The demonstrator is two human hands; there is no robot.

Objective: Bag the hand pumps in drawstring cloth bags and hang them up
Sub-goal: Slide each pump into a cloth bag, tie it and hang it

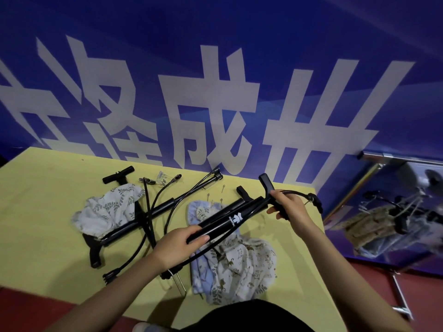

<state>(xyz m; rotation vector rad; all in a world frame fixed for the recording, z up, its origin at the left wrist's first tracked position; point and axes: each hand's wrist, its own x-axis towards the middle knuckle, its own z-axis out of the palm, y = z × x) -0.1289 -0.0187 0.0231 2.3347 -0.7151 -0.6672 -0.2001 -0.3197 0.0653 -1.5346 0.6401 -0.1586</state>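
Black hand pump [227,219] over printed drawstring bag [239,259]; left hand [177,245] grips barrel, right hand [287,207] grips handle; dangling hose [215,245] could snag bag mouth

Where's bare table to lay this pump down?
Bare yellow table lies left of the leaf-print bag, and along the near edge below the foot of the lying pump. The middle is crowded: hoses, needles, the animal-print bag under the held pump.
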